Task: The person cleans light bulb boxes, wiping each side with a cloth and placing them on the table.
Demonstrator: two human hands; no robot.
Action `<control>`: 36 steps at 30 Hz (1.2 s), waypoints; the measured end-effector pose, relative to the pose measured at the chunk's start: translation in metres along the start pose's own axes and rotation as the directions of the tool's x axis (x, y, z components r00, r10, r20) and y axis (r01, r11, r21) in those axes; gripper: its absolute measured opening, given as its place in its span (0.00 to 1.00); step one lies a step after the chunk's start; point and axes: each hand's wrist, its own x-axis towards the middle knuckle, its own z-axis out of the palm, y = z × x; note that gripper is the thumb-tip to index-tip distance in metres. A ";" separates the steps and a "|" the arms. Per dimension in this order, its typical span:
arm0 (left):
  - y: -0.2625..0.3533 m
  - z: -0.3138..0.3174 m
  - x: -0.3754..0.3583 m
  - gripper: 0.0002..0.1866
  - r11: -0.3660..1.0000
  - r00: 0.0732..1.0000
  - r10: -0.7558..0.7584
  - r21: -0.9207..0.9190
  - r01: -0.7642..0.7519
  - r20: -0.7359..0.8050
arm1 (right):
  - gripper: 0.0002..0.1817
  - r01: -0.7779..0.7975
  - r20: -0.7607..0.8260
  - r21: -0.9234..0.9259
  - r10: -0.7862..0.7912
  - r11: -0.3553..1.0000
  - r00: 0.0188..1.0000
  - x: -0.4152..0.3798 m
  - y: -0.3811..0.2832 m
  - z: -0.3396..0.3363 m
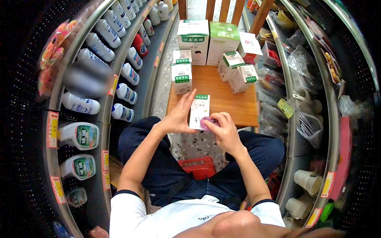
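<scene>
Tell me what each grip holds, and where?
Right grip: crumpled purple cloth, by its right side, against a rectangular white-green cardboard box. Left grip: at the box's left edge; hold unclear.

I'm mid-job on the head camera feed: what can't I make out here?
1. White-and-green carton (head view): its lower right part is hidden by the purple cloth and right hand; its finest print is too small.
2. Shelf bottle label (head view): covered by a blurred patch.
3. Wooden back slats (head view): cut off by the top edge.
4. Red plastic item (head view): partly hidden by the dark trousers.
</scene>
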 end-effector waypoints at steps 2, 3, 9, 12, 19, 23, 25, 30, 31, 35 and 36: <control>0.000 0.000 0.001 0.75 1.000 1.000 -0.001 -0.013 0.001 -0.003 | 0.22 0.005 -0.019 -0.021 -0.006 1.000 1.000 0.009 0.010 0.004; 0.000 0.000 0.000 0.75 1.000 1.000 -0.001 -0.009 0.001 -0.002 | 0.22 0.009 -0.030 -0.031 -0.010 0.999 1.000 0.014 0.014 0.006; 0.002 -0.002 0.002 0.73 0.999 0.999 -0.042 0.004 0.042 0.018 | 0.21 -0.034 -0.066 -0.183 0.022 0.983 0.998 0.047 0.033 0.012; -0.002 0.001 0.002 0.71 1.000 1.000 -0.012 -0.010 0.012 -0.012 | 0.19 -0.041 -0.119 -0.224 0.014 0.974 0.993 0.062 0.039 0.016; 0.004 0.007 -0.001 0.70 0.998 0.997 -0.058 -0.016 0.057 -0.054 | 0.22 -0.068 -0.081 -0.173 0.055 0.983 0.995 0.060 0.030 0.014; 0.008 0.010 -0.003 0.70 0.994 0.993 -0.101 -0.035 0.099 -0.068 | 0.23 -0.039 -0.039 -0.105 0.035 0.994 0.999 0.046 0.017 0.010; 0.006 0.014 -0.004 0.70 0.995 0.992 -0.097 -0.029 0.095 -0.081 | 0.21 -0.023 0.000 -0.102 0.023 0.995 1.000 0.036 0.012 0.007; 0.005 0.017 -0.006 0.72 0.998 0.990 -0.067 -0.019 0.065 -0.121 | 0.22 -0.026 0.093 -0.075 0.033 0.997 0.995 0.011 -0.008 -0.001; 0.006 0.017 -0.007 0.72 0.998 0.990 -0.063 -0.019 0.061 -0.126 | 0.23 -0.006 0.094 -0.072 0.012 0.997 0.995 0.007 -0.012 -0.003; 0.009 0.018 -0.008 0.72 0.998 0.989 -0.059 -0.015 0.057 -0.139 | 0.26 -0.016 0.134 -0.013 0.018 1.000 0.991 -0.008 -0.020 -0.008; 0.010 0.017 -0.008 0.72 0.999 0.988 -0.052 -0.013 0.051 -0.145 | 0.26 -0.019 0.154 0.009 0.018 1.000 0.988 -0.010 -0.022 -0.011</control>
